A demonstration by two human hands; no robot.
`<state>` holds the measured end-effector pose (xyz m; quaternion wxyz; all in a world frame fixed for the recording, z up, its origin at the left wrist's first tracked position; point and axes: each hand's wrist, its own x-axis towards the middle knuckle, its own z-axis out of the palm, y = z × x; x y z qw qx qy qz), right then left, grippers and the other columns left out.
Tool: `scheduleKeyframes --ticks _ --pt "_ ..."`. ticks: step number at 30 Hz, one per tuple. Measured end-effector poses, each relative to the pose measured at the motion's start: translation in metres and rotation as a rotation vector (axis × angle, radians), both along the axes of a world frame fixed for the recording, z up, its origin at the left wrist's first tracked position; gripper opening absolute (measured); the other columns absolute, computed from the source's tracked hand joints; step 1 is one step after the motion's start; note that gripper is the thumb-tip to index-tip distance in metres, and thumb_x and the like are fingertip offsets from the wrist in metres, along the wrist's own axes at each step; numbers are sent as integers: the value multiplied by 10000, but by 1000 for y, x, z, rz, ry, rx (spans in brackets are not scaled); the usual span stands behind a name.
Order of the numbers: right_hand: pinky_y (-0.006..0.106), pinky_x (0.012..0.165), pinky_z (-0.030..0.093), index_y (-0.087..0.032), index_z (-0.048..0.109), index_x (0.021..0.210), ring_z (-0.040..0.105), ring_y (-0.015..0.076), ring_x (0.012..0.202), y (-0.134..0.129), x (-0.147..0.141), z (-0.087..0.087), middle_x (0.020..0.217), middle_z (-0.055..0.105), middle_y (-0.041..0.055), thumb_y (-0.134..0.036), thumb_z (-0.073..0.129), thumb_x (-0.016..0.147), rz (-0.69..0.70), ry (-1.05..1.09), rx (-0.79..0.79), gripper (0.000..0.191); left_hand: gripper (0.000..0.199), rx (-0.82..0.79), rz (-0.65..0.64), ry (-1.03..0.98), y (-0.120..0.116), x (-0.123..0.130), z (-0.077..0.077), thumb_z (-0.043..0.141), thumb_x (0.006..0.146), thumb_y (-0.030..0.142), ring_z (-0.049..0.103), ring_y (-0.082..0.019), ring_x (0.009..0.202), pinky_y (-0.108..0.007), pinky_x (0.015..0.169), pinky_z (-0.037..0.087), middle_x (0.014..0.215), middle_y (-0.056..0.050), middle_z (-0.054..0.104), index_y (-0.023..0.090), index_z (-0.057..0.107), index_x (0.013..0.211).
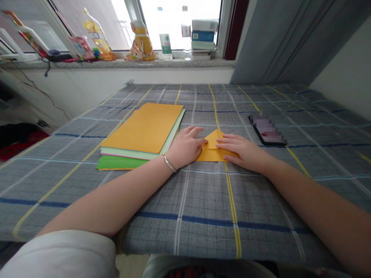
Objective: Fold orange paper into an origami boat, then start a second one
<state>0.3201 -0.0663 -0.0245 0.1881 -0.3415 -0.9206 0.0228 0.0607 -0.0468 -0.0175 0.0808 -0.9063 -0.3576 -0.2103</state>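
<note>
Two hands lie nearly flat, fingers extended and not gripping, on a folded piece of orange paper (211, 150). The left hand (185, 146), a silver bangle (169, 162) at its wrist, presses the paper's left side; the right hand (243, 152) covers its right. Even, flat pressure from both sides helps stop the fold sliding. The paper sits on a checked grey cloth (203, 200), beside a stack of coloured paper sheets (139, 131); a phone (269, 133) lies further right.

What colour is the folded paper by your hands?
The folded paper is golden orange; it shows best in the head view.
</note>
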Motion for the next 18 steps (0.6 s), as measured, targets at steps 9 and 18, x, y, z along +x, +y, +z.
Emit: scheduleKeyframes --ticks 9,18 --pt "449 1034 463 -223 664 1240 611 270 1165 -12 1 12 1265 667 91 -409 607 854 -39 -136 -25 432 562 -166 -240 173 -6 7 5 489 927 562 555 -276 1232 -429 1053 426 1355 -108 589 169 575 1321" --pt "410 937 506 -249 714 1140 664 253 1049 -15 2 17 1177 712 60 -344 586 847 -17 -158 -3 333 507 -54 -249 256 -10 8 8 421 960 549 634 -259 1117 -373 903 486 1271 -104 647 181 623 1245"
